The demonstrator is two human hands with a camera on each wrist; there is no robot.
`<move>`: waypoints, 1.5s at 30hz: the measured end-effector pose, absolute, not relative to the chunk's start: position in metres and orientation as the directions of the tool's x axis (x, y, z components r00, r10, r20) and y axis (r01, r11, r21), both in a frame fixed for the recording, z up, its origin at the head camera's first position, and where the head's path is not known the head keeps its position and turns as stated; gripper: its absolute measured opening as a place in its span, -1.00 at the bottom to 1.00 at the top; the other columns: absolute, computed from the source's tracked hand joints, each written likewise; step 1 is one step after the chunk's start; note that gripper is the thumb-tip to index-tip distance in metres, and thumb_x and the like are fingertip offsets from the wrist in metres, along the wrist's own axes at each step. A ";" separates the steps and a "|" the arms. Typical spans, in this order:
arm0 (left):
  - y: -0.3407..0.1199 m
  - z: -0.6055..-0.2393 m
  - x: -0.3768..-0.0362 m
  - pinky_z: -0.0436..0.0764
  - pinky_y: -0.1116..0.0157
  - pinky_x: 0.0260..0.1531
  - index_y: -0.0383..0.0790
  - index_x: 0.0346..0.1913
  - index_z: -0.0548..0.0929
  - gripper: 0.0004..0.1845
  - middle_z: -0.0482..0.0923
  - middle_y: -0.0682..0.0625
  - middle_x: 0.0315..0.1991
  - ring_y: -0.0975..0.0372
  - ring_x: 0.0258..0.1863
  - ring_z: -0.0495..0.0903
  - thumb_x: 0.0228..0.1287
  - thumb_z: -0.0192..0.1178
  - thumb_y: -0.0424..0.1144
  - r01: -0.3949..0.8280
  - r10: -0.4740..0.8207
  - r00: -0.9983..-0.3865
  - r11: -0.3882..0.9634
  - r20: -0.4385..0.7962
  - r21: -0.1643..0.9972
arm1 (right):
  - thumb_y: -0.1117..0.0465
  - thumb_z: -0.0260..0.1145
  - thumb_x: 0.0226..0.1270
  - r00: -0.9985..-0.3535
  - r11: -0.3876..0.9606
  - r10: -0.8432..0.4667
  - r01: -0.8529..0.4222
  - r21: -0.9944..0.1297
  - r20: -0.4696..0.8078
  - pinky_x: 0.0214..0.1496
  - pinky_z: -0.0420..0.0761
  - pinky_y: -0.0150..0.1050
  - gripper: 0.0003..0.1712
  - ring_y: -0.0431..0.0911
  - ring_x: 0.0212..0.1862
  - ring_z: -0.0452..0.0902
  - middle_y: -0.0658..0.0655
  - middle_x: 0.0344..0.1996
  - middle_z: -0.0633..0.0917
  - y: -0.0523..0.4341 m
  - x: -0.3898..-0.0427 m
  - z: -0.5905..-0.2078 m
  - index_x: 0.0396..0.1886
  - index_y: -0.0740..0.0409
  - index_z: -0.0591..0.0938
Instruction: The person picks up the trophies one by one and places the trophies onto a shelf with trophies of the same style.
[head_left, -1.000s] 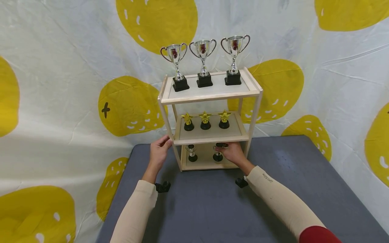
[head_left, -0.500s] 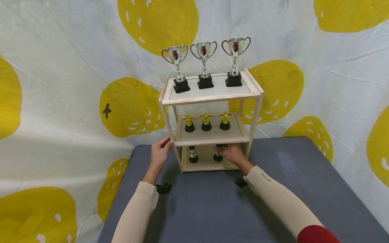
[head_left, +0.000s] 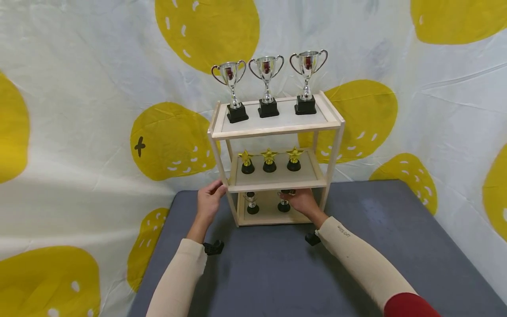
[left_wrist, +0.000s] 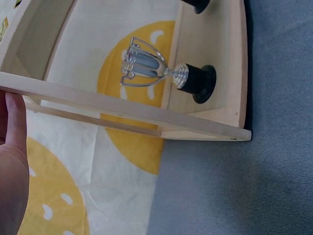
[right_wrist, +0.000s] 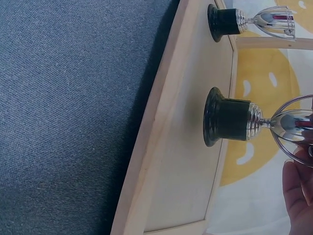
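A wooden three-tier shelf (head_left: pixel 277 187) stands on the grey table. My left hand (head_left: pixel 207 202) holds its left front post at middle-tier height; most of that hand lies outside the left wrist view. Inside the lowest tier, my right hand (head_left: pixel 304 201) pinches a small silver trophy cup (right_wrist: pixel 293 125) by its bowl and handle. This trophy's black base (right_wrist: pixel 227 117) is upright at the bottom board; whether it touches the board I cannot tell. To its left stands a matching small trophy (left_wrist: pixel 146 66), apart from both hands. The middle board partly hides the lower cups in the head view.
Three larger silver trophies (head_left: pixel 267 83) stand on the top tier. Three gold star trophies (head_left: pixel 269 159) line the middle tier. Behind the shelf hangs a white cloth (head_left: pixel 99 132) with yellow prints. The grey table (head_left: pixel 257 268) extends in front and to both sides.
The shelf sits slightly lower in the head view as the camera shifts. Both hands keep their places, the right on the small trophy, the left at the post.
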State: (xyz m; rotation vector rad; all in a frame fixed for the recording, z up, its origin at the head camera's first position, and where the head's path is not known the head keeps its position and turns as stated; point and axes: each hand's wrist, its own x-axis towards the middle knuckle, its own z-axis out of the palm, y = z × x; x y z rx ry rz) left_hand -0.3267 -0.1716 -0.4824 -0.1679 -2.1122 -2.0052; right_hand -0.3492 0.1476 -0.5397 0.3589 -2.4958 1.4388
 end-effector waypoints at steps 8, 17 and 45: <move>-0.172 -0.480 -0.325 0.70 0.51 -0.01 -0.42 0.26 0.67 -0.64 0.64 -0.41 0.22 0.50 -0.12 0.71 0.47 0.25 -0.41 0.247 -0.064 -0.966 0.070 0.252 0.966 | 0.25 0.50 0.35 -0.946 0.510 -0.090 -0.311 -0.802 0.310 -0.01 0.67 0.08 -0.45 0.15 -0.07 0.67 0.30 -0.03 0.69 0.146 -0.354 -0.546 0.29 0.18 0.54; -0.171 -0.481 -0.326 0.70 0.52 -0.03 -0.40 0.26 0.68 -0.64 0.64 -0.39 0.22 0.51 -0.13 0.71 0.47 0.25 -0.41 0.243 -0.073 -0.966 0.080 0.249 0.967 | 0.25 0.49 0.36 -0.943 0.527 -0.106 -0.322 -0.786 0.316 0.12 0.66 0.20 -0.35 0.20 0.04 0.66 0.30 0.11 0.64 0.146 -0.355 -0.548 0.39 0.16 0.48; -0.176 -0.476 -0.321 0.69 0.52 -0.02 -0.42 0.29 0.65 -0.61 0.63 -0.41 0.22 0.48 -0.10 0.71 0.47 0.27 -0.37 0.245 -0.027 -0.968 0.088 0.248 0.965 | 0.10 0.55 0.28 -0.897 0.666 -0.180 -0.414 -0.620 0.405 0.44 0.43 0.31 -0.18 0.30 0.47 0.39 0.30 0.45 0.51 0.148 -0.296 -0.534 0.50 0.18 0.48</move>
